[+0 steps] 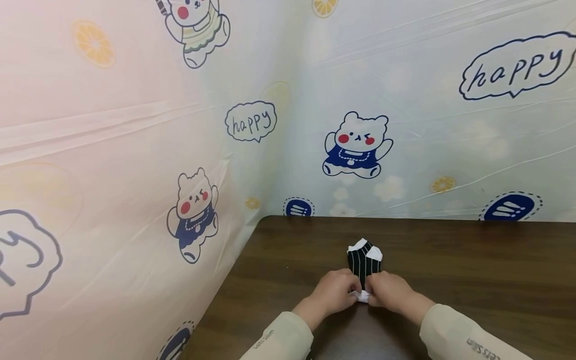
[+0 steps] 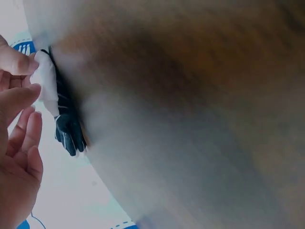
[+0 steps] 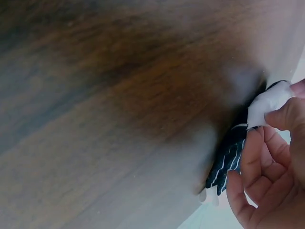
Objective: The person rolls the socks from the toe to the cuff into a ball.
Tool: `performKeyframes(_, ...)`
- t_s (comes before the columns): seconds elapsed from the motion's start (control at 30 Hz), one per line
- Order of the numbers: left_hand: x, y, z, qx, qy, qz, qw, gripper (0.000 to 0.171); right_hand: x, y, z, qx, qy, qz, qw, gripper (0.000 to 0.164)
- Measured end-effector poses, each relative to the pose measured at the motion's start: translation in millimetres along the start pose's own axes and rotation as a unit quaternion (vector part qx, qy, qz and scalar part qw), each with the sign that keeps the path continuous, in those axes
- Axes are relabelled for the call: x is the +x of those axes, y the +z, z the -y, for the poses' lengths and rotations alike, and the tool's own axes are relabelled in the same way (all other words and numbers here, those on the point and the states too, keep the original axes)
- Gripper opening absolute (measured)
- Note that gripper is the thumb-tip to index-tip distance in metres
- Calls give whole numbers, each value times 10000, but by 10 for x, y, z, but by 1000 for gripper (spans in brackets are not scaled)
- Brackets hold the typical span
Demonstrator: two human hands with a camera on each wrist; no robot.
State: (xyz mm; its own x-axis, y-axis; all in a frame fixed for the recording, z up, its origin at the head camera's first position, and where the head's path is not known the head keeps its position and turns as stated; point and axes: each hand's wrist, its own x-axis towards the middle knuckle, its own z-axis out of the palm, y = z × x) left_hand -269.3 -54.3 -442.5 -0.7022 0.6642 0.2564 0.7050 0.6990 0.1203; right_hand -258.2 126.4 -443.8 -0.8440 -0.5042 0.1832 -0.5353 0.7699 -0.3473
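Note:
A black sock (image 1: 360, 262) with thin white stripes and white patches lies on the table, its far end pointing away from me. My left hand (image 1: 335, 291) pinches the left side of the white near end. From the right, my right hand (image 1: 392, 292) pinches that same end, close beside the left. In the left wrist view, the white part of the sock (image 2: 46, 82) rises at the fingertips, with the dark striped fabric bunched beyond. The right wrist view has the right thumb pressing on the white fabric (image 3: 268, 106). The fingertips beneath the fabric are partly hidden.
The dark brown wooden table (image 1: 472, 270) stretches to both sides of the sock. A pale printed cloth (image 1: 427, 145) with cartoon bears hangs along the table's back edge, and another cloth wall (image 1: 121, 200) runs along the left edge.

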Motion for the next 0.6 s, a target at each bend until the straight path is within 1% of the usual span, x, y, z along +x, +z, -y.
performKeyframes(0.1,-10,6,-21,480,457,-227,9975,12,2,0,-7,114,252,92,9996,23)
performKeyframes(0.17,-9,15,-32,679,593,-304,9955,13,1,0,-11,140,333,95,9993,24)
performKeyframes(0.23,-5,22,-40,753,589,-277,9950,12,-1,3,-16,139,338,79,9993,25)
performKeyframes(0.47,23,47,-65,633,318,109,9974,14,-4,8,-35,280,213,140,9993,25)
performKeyframes(0.6,43,62,-73,790,299,253,9961,16,-2,6,-43,357,224,247,9988,25)
